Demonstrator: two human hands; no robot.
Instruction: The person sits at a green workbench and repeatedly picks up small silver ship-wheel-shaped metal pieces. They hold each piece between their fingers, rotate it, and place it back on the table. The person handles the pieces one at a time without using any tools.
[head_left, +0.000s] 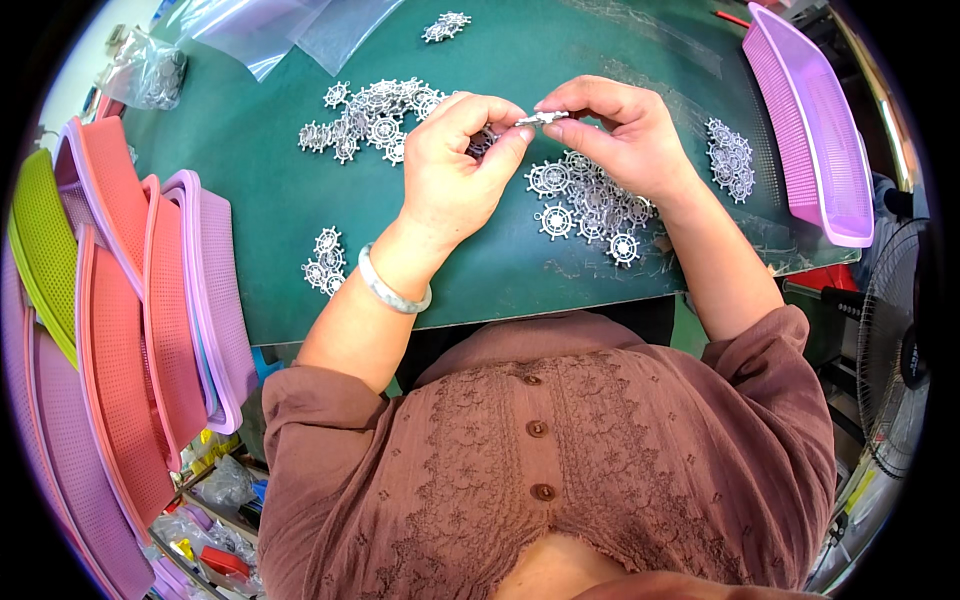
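Observation:
Between the fingertips of both hands is a small silver ship's-wheel charm point(543, 118), seen nearly edge-on above the table. My left hand point(455, 160), with a pale bangle on its wrist, pinches its left end between thumb and forefinger. My right hand point(625, 135) pinches the other end the same way. Just below my right hand lies a pile of ship's-wheel charms point(590, 195), partly hidden by it. Beyond my left hand spreads another heap of charms point(380, 110). A small cluster of charms point(326, 262) rests near my left forearm.
On the green table point(270, 215) are further charms point(731, 160) at right and a few point(446, 27) at the far side. A purple basket point(800, 130) stands at the right edge. Stacked baskets point(125, 380) crowd the left side. Clear plastic bags point(345, 30) lie far left. A fan point(890, 350) stands right.

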